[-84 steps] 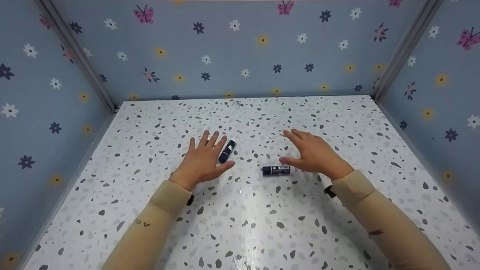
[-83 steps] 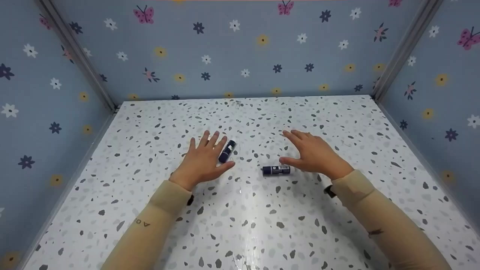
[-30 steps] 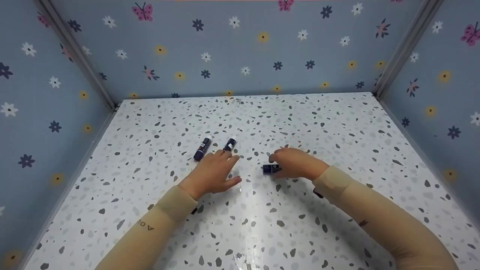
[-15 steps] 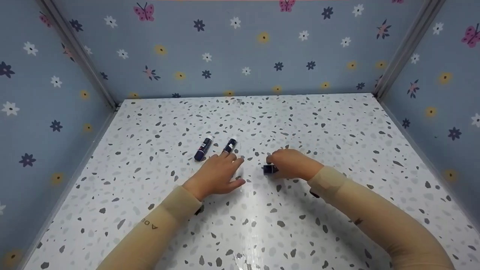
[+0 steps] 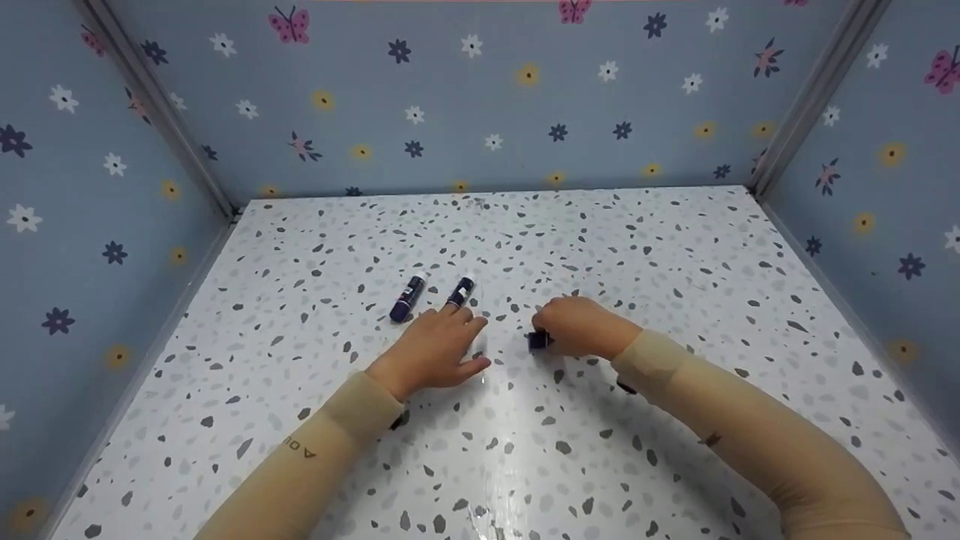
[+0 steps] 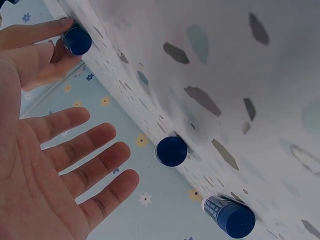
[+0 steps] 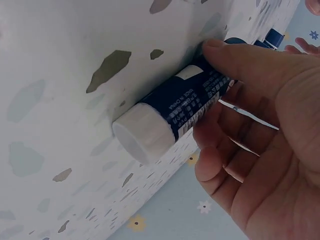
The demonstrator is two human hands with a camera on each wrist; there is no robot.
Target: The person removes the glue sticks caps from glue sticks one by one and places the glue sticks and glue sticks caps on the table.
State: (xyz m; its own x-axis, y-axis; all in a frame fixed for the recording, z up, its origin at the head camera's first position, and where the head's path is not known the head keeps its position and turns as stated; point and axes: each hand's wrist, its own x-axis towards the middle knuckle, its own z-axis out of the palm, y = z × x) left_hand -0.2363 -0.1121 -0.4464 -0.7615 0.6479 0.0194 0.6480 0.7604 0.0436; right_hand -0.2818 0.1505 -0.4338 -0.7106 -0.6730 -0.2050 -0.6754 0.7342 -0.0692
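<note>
Right hand (image 5: 581, 328) has closed in, fingers and thumb pinching a smooth navy, white-ended tube (image 7: 172, 102) between them on speckled worktop (image 5: 675, 262); left hand (image 5: 429, 349) spreads loosely, holding nothing.

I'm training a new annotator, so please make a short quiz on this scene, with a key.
1. How many dark blue tubes show in the head view?
2. True or false: the left hand grips a tube.
3. In the right wrist view, the near end of the held tube is: a) red, b) white, c) green.

Key: 1. Three. 2. False; the right hand does. 3. b.
</note>
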